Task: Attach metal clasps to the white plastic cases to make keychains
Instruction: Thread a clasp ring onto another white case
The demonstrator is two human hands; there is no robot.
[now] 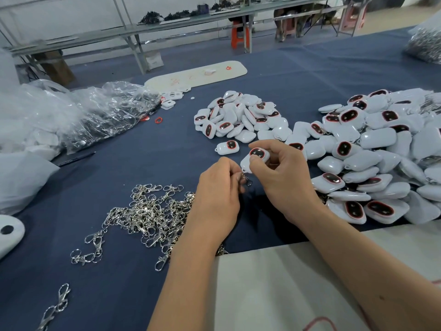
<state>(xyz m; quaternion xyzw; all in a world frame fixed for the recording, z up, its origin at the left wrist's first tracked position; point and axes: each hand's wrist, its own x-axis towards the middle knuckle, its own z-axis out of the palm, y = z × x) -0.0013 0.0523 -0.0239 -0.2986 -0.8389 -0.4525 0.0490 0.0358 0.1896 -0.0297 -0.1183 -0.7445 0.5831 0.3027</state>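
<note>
A white case [256, 158] is being pinched by the right hand [279, 173] while a metal clasp [245, 180], gripped by the left hand [219, 187], is being hooked on, apparently needing its ring threaded through the case's near loop.

The table is covered with matt dark blue cloth [143, 163]. On that cloth, glossy white plastic cases [372, 161] with dark shiny insets are heaped, bright polished metal clasps [148, 211] are piled, and crinkled clear plastic bags [100, 111] are laid.

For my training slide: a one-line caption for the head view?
Right hand holds a white case while left hand fits a metal clasp, between clasp pile and case heaps.
</note>
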